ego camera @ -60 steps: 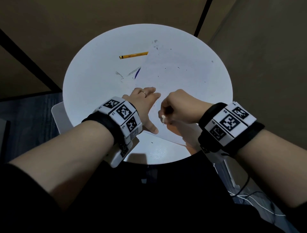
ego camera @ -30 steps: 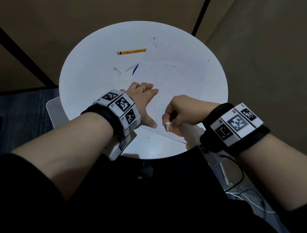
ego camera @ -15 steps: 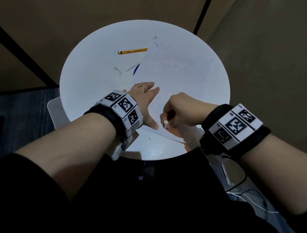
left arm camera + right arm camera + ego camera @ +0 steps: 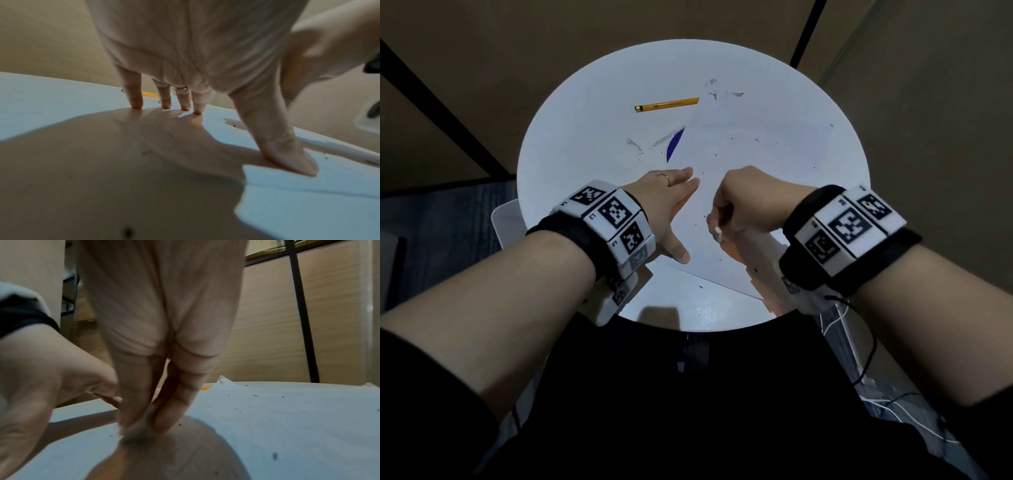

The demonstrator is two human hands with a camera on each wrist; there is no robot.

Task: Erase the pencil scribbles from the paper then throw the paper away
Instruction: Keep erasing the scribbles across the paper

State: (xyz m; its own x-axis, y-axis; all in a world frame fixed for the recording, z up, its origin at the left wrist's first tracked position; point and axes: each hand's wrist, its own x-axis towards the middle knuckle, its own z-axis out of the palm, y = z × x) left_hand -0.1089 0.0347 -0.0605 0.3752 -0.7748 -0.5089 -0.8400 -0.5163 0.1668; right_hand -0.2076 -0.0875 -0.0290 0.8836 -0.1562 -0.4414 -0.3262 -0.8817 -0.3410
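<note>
A: Where was the paper point(image 4: 753, 164)?
B: Flat on the round white worktop point(image 4: 571, 164), running from under both hands to the far side. Left hand point(image 4: 667, 209) lay spread on its near left part, fingers straight, thumb pressed near the sheet's near edge.

A: And the right hand point(image 4: 743, 205)?
B: Fingers curled, pinching a small pale eraser point(image 4: 717, 234), its tip down on the sheet just right of the left thumb. Wrist view blurred there.

A: How to rub well?
B: My judgement: short strokes away from the pinning hand, so the sheet stretches and doesn't buckle. Light pressure near the edge. Dark crumbs point(image 4: 274, 456) lay scattered beyond the right hand; brush them off, don't grind them in.

A: Anything else?
B: Yellow pencil point(image 4: 667, 104) lay well beyond the left hand. No bin in view.
</note>
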